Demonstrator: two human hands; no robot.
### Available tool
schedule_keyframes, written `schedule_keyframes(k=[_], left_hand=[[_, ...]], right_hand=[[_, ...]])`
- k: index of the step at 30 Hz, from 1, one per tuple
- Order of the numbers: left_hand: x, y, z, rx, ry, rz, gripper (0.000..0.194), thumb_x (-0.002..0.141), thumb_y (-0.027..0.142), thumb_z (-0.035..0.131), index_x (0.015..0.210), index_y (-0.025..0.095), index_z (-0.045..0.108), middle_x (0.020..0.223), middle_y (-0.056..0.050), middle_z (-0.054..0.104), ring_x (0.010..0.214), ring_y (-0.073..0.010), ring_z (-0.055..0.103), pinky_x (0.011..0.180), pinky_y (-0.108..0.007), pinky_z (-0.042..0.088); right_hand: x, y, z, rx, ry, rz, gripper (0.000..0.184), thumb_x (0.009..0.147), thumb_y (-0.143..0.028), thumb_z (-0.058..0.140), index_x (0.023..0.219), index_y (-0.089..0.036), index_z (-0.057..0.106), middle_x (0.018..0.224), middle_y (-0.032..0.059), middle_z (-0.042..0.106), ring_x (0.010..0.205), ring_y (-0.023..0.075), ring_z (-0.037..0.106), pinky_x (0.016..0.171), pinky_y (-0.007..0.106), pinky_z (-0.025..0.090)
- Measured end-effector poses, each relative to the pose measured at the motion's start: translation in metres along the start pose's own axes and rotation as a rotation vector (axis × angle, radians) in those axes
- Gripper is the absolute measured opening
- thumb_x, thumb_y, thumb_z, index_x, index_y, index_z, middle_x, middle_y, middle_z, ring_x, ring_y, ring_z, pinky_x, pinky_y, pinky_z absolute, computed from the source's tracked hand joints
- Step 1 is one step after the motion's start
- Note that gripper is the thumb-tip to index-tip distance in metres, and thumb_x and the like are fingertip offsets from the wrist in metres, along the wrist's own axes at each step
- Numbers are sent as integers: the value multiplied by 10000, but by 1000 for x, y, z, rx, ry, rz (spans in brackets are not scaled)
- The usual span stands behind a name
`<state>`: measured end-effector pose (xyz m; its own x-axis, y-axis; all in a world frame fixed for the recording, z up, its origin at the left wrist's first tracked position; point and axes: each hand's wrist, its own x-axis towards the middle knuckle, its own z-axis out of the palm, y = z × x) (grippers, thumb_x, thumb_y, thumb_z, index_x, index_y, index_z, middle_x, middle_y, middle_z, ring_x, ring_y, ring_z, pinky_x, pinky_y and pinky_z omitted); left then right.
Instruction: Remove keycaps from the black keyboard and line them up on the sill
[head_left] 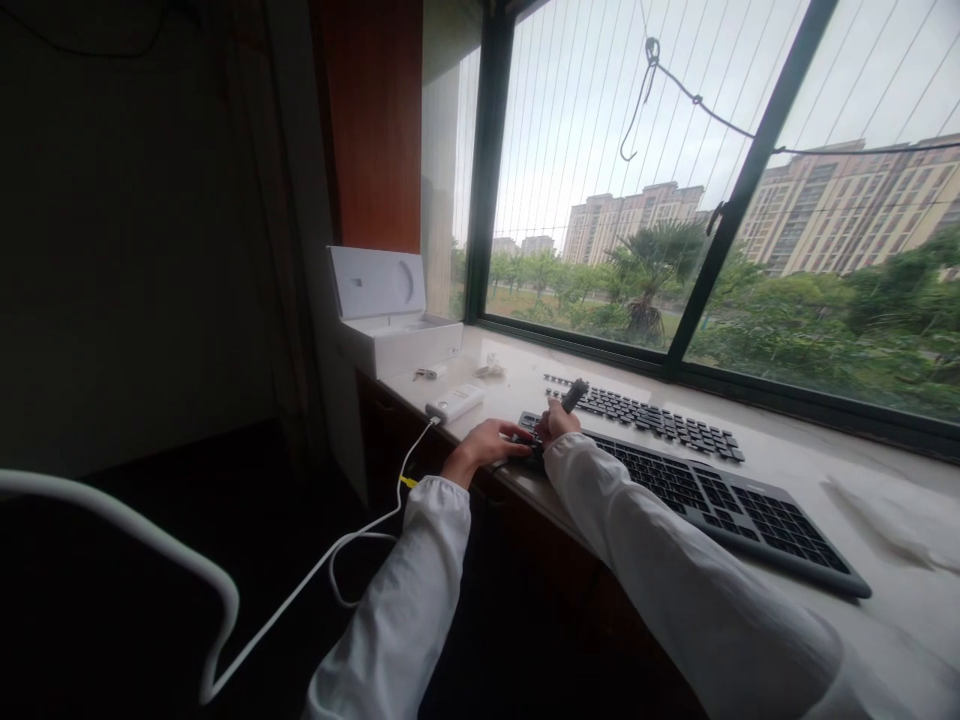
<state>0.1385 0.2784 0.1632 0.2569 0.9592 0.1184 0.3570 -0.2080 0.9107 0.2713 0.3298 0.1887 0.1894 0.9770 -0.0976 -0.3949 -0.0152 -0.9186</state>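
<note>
A long dark keyboard point(712, 492) lies at a slant along the front of the white counter. My left hand point(491, 443) rests at its left end, fingers stretched onto the corner, thumb nearest me. Right beside it, my right hand point(556, 422) is closed around a dark, thick-handled tool point(576, 394) whose upper end sticks out above the fist. The tool's lower end is hidden by the hand, over the keyboard's left part. Behind the keyboard, loose black keycaps point(637, 412) lie in rows like a keyboard's layout.
Left on the counter point(795, 470) are a white power bank point(454, 402) with a white cable point(307, 575) hanging off the edge, a small white item point(430, 373), crumpled plastic point(492, 366) and an open white box point(405, 340). A clear plastic sheet point(900, 515) lies right. Behind stands a window point(592, 345).
</note>
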Motion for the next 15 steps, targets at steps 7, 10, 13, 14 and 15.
schedule_keyframes(k=[7, 10, 13, 14, 15], left_hand=[[-1, -1, 0, -23, -6, -12, 516, 622, 417, 740, 1073, 177, 670, 1003, -99, 664, 878, -211, 621, 809, -315, 464], [-2, 1, 1, -30, -4, -15, 515, 625, 414, 736, 1075, 174, 668, 986, -98, 670, 860, -210, 625, 788, -310, 470], [-2, 3, 0, -9, 3, -11, 508, 628, 415, 732, 1067, 168, 671, 972, -95, 674, 847, -202, 624, 791, -305, 467], [-3, 3, 0, -2, -3, -11, 507, 631, 416, 729, 1069, 166, 670, 964, -94, 675, 845, -198, 622, 791, -303, 465], [-3, 3, 0, 4, -11, -12, 506, 634, 415, 727, 1071, 165, 669, 957, -93, 675, 841, -195, 621, 789, -300, 465]], right_hand=[[1, -1, 5, 45, 68, 39, 301, 820, -366, 555, 680, -221, 332, 410, -121, 280, 312, 44, 256, 308, 160, 281], [-1, 4, 8, 37, 59, 1, 297, 815, -349, 560, 666, -222, 336, 405, -120, 268, 311, 53, 267, 307, 176, 271], [-4, 7, 6, 69, 22, -39, 296, 811, -338, 554, 657, -225, 328, 406, -122, 253, 315, 54, 256, 312, 181, 262], [-5, 8, 3, 73, 7, -60, 311, 801, -352, 565, 654, -226, 322, 408, -122, 252, 318, 54, 254, 314, 182, 264], [-5, 8, 1, 73, -10, -80, 328, 789, -369, 575, 650, -228, 313, 410, -122, 253, 322, 54, 254, 317, 184, 269]])
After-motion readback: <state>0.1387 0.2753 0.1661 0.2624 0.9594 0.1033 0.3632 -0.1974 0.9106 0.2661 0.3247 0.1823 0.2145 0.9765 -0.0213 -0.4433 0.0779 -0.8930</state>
